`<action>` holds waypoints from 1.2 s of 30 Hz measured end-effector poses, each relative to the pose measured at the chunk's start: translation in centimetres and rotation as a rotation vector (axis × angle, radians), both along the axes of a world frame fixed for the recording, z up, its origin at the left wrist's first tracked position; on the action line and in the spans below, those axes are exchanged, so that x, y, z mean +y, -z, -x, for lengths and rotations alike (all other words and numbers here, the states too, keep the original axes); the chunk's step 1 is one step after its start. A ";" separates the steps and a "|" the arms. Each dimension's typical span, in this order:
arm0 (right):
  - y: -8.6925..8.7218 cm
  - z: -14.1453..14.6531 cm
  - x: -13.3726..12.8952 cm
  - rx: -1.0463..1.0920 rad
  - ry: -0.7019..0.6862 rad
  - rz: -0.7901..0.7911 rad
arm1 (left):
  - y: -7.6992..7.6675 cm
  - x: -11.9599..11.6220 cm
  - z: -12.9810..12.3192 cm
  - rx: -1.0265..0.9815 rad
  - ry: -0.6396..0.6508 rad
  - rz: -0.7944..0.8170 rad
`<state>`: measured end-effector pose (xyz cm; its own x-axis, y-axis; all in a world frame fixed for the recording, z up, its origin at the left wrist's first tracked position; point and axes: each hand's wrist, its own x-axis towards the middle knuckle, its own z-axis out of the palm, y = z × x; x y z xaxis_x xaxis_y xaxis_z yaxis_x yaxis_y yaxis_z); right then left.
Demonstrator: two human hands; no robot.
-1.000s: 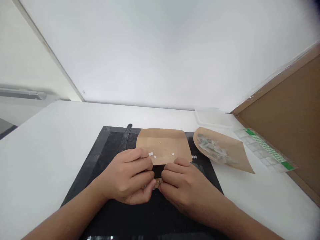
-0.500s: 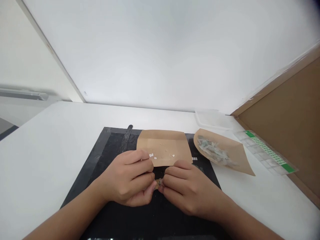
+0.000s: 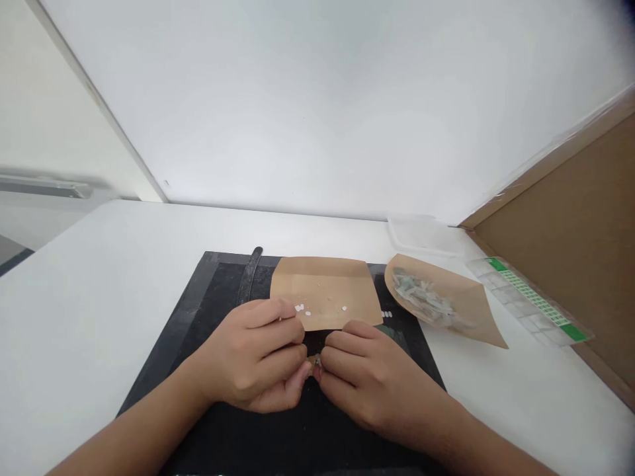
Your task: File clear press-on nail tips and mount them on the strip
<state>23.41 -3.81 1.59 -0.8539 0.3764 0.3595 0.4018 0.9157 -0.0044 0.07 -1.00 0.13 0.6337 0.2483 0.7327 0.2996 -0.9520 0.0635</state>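
My left hand and my right hand meet over the black mat, fingers curled. Between their fingertips is a small brownish piece with a shiny, clear bit at its right end; the fingers hide most of it. Both hands pinch it, the left at its left end and the right at the shiny end. Just beyond the hands lies a brown paper sheet with small white pieces on it. A few more white pieces rest on the mat to its right.
A brown paper holder with many translucent strips lies at the right. Behind it is a clear plastic tray. Farther right lies a clear compartment case with a green label. A dark curved strip rests at the mat's back left.
The right hand has shifted very slightly left toward the left hand. Both hands keep their pinch on the small piece. The view has moved a little.
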 end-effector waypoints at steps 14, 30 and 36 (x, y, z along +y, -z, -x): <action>0.3 0.5 -0.6 0.008 0.021 -0.039 | 0.2 0.1 0.1 0.023 -0.014 -0.004; -0.4 -0.9 0.8 -0.013 0.016 -0.034 | -0.2 0.1 -0.2 -0.004 0.009 -0.005; 0.2 -1.4 1.1 0.005 0.044 0.221 | 0.0 0.0 0.0 0.001 0.006 0.006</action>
<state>24.81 -2.67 1.42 -0.8334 0.4832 0.2681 0.4408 0.8739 -0.2048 0.09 -0.96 0.11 0.6361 0.2488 0.7304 0.2938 -0.9534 0.0689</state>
